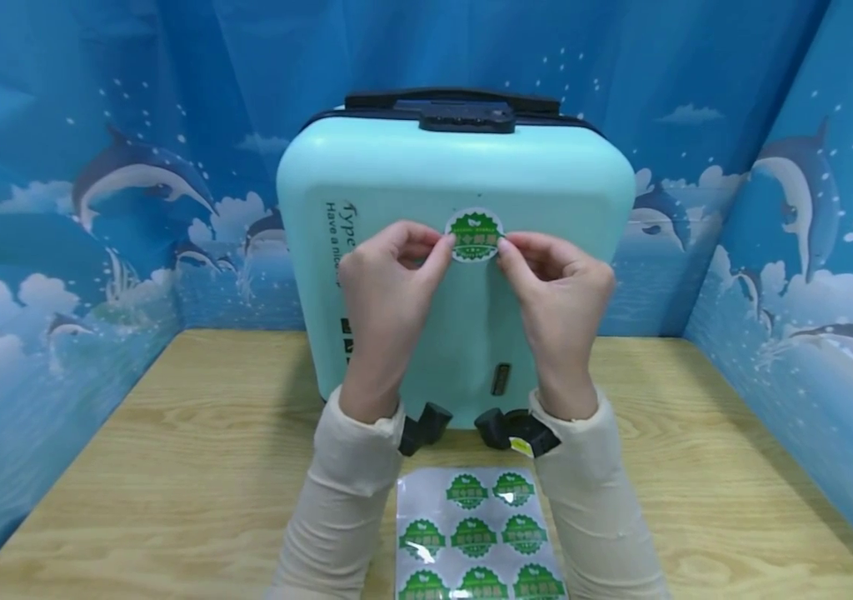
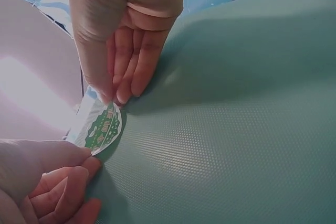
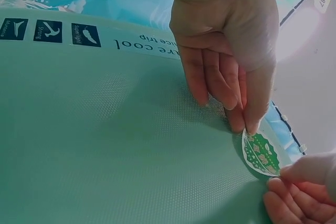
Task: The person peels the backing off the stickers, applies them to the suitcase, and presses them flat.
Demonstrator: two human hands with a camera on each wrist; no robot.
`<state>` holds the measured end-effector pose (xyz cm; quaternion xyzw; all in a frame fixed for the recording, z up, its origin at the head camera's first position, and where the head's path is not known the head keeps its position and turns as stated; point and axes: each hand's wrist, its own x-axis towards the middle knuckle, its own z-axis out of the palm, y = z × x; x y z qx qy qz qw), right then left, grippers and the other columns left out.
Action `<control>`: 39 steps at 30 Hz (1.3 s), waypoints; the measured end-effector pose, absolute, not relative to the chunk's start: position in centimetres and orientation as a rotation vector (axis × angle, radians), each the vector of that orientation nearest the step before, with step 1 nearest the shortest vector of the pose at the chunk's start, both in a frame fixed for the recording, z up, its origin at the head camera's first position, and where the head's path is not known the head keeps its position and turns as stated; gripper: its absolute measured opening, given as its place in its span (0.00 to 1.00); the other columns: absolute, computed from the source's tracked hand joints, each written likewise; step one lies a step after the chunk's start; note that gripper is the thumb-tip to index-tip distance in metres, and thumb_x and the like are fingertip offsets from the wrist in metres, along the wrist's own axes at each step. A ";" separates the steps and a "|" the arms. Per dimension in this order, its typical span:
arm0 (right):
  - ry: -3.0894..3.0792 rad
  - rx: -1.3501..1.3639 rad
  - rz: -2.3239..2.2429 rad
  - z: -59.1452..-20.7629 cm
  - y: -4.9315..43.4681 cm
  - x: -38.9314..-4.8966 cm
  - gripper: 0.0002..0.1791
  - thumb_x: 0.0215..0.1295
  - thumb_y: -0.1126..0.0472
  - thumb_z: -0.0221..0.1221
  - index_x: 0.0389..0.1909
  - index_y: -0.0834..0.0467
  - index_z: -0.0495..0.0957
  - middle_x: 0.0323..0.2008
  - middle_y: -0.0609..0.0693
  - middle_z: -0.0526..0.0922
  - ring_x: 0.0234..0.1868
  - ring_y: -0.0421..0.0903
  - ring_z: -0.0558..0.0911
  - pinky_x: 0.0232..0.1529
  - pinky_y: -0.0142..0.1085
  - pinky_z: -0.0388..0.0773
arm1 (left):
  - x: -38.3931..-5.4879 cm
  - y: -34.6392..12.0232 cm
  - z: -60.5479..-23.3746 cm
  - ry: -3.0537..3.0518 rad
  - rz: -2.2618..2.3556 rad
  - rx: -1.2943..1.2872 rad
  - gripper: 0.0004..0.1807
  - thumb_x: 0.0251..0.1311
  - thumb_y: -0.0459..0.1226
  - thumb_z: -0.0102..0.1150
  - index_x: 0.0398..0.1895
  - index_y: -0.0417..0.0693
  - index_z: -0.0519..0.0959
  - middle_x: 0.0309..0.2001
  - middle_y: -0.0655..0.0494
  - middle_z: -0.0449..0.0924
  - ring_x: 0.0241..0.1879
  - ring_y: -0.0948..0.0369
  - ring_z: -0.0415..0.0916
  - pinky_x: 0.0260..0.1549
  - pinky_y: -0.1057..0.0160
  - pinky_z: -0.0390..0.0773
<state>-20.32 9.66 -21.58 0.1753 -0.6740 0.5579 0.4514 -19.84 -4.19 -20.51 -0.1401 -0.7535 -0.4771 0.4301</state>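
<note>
A round green-and-white sticker [image 1: 475,235] is held between my two hands in front of the upper middle of a mint-green suitcase [image 1: 426,179]. My left hand [image 1: 396,283] pinches its left edge between thumb and forefinger. The right hand [image 1: 563,292] grips the opposite edge the same way. In the left wrist view the sticker [image 2: 103,129] lies close along the suitcase's textured face; I cannot tell how much of it touches. From the right wrist, the left hand [image 3: 226,51] shows at the top and the right hand [image 3: 307,187] at lower right.
A sheet of matching stickers [image 1: 474,533] lies on the wooden table [image 1: 194,467] between the forearms. The upright suitcase has a black handle [image 1: 456,104] on top and a small dark badge [image 1: 501,379] low on its face. Blue dolphin-print curtains [image 1: 231,100] surround the table's back and sides.
</note>
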 end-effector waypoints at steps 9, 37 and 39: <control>-1.685 0.438 1.355 -21.5 9.7 -20.2 0.09 0.57 0.61 0.65 0.33 0.65 0.84 0.30 0.56 0.86 0.26 0.39 0.81 0.29 0.28 0.78 | -19.6 -4.1 -20.4 -1.898 -1.132 -0.322 0.09 0.58 0.40 0.64 0.28 0.43 0.83 0.25 0.54 0.84 0.21 0.66 0.77 0.18 0.69 0.74; -1.717 0.427 1.309 -21.4 9.7 -20.0 0.09 0.58 0.61 0.65 0.33 0.65 0.84 0.31 0.54 0.86 0.27 0.38 0.81 0.32 0.28 0.79 | -19.9 -4.1 -20.9 -1.819 -1.171 -0.378 0.07 0.58 0.38 0.63 0.32 0.42 0.84 0.29 0.53 0.85 0.24 0.67 0.79 0.21 0.70 0.76; -1.720 0.429 1.307 -21.3 9.7 -20.0 0.09 0.58 0.61 0.65 0.33 0.64 0.84 0.31 0.54 0.86 0.27 0.38 0.81 0.32 0.28 0.79 | -19.8 -4.1 -20.9 -1.813 -1.199 -0.393 0.07 0.58 0.38 0.63 0.34 0.42 0.84 0.31 0.53 0.86 0.25 0.67 0.80 0.22 0.71 0.77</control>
